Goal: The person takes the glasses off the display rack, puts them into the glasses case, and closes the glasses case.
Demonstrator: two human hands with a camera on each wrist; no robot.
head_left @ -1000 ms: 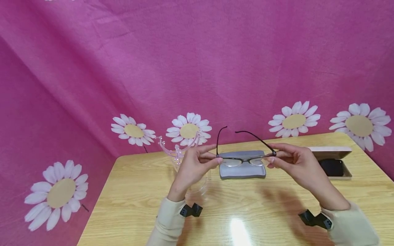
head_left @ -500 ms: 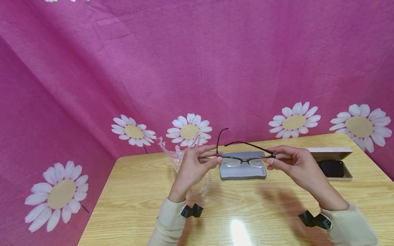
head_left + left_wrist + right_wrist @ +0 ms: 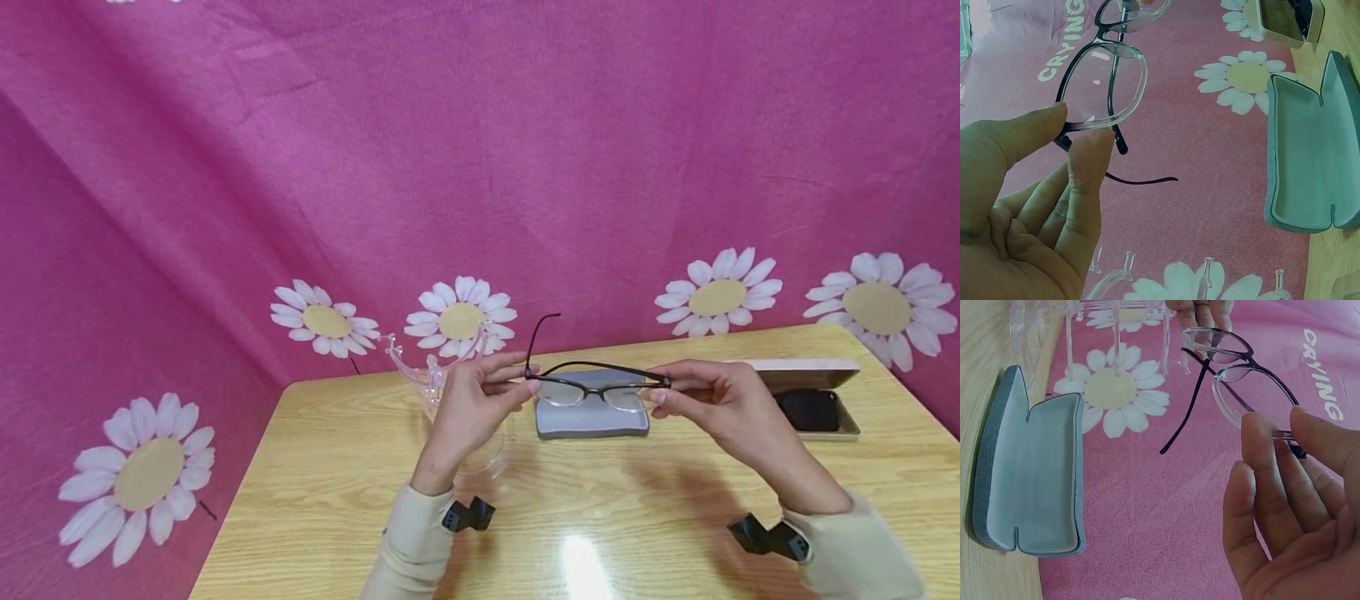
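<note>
Both hands hold a pair of eyeglasses (image 3: 593, 391) above the table in the head view. The frame is dark along the top and clear below the lenses. My left hand (image 3: 474, 408) pinches the left corner of the frame between thumb and fingers; my right hand (image 3: 723, 408) pinches the right corner. The left temple arm stands out, away from me, while the right one is folded most of the way across behind the lenses. Behind and below the glasses lies an open grey glasses case (image 3: 592, 423), its pale lining bare in the left wrist view.
A clear pinkish plastic display stand (image 3: 431, 375) stands at the left, partly hidden by my left hand. At the right, an open light box (image 3: 847, 425) holds a black item (image 3: 808, 409). A pink flowered cloth (image 3: 585, 167) hangs behind the wooden table (image 3: 330, 483).
The right temple arm of the eyeglasses has swung inward to the left, folding toward the lenses. The left temple arm stays out. Both hands have kept nearly the same place.
</note>
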